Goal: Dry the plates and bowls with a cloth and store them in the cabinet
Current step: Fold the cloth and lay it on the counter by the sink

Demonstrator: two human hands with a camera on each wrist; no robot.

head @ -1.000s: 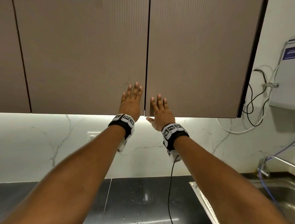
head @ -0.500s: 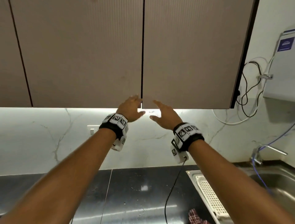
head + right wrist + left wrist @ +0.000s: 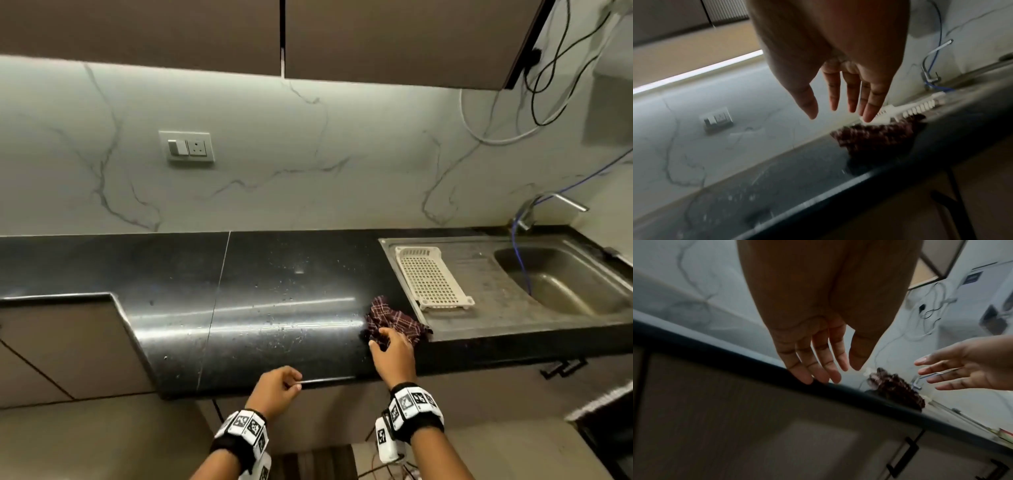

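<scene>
Plates and bowls are nowhere in view. On the black stone counter [image 3: 274, 274], the left hand [image 3: 274, 387] hovers loosely curled and empty; the right hand [image 3: 394, 353], fingers spread, reaches the crumpled maroon checked cloth [image 3: 394, 318] beside an empty cream plastic drying rack [image 3: 431, 277]. Storing seems finished.

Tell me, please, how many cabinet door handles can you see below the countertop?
1: a black handle sits on the lower cabinet front under the sink, right of the right hand. Others may lie out of view.
</scene>
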